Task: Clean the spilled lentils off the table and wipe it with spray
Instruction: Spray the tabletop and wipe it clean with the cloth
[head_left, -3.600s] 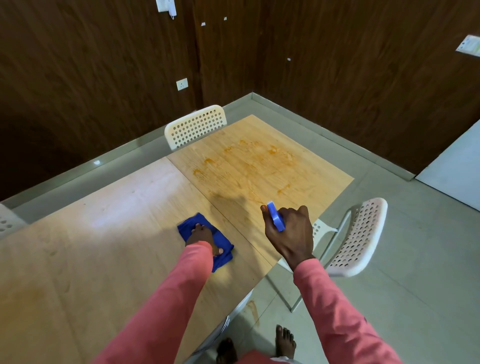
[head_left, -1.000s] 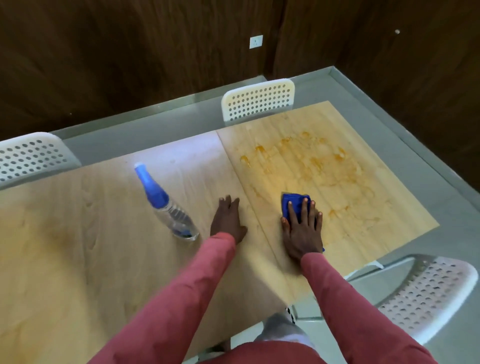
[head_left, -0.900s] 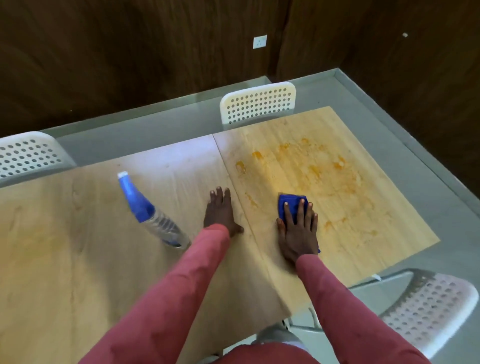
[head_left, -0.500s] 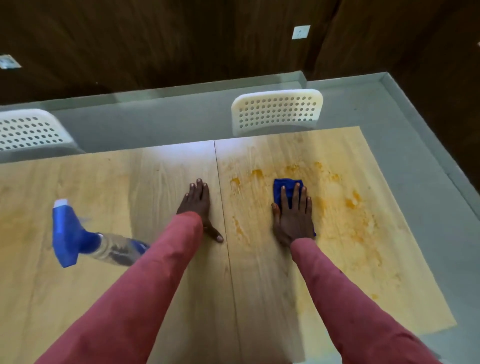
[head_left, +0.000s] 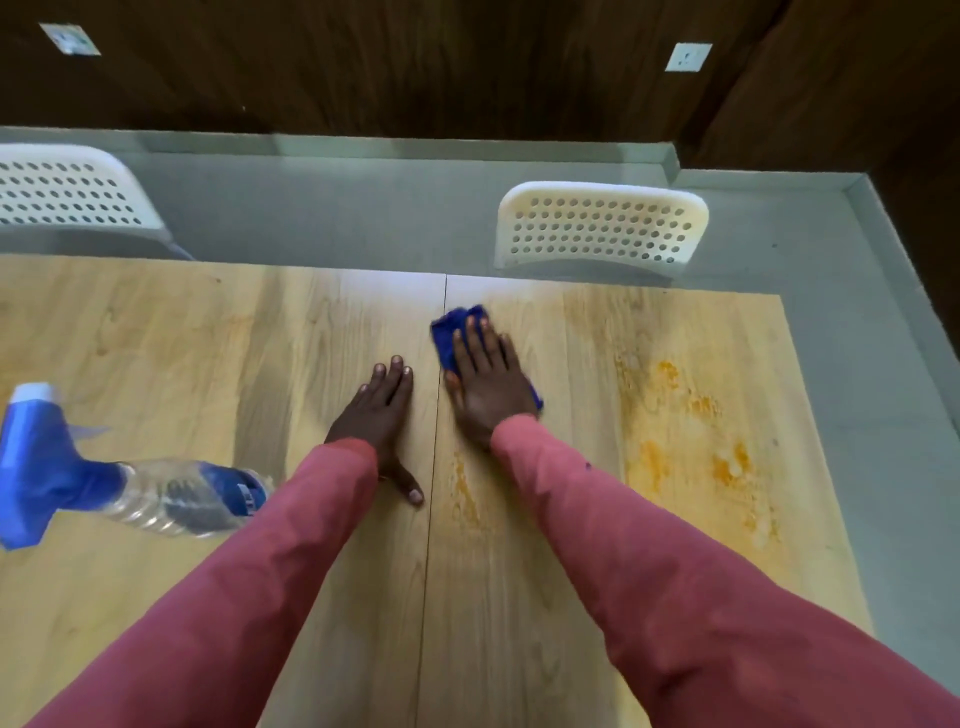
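While the left hand (head_left: 382, 410) rests flat with fingers spread on the desk (head_left: 208, 338), the right hand (head_left: 485, 387) presses its extended fingers (head_left: 470, 338) onto the blue cloth (head_left: 452, 325) beneath them.

Setting: plain indoor dining or meeting room; home or office cannot be told. Evidence: two light wood tables (head_left: 597, 519) pushed edge to edge, seam down the centre of the frame. White perforated plastic chairs at upper centre right (head_left: 600, 228) and upper left (head_left: 67, 195). Dark wood-panel wall (head_left: 415, 62) across the top, with a white socket plate (head_left: 688, 56) at upper right. Grey tiled floor (head_left: 337, 208) with raised skirting.
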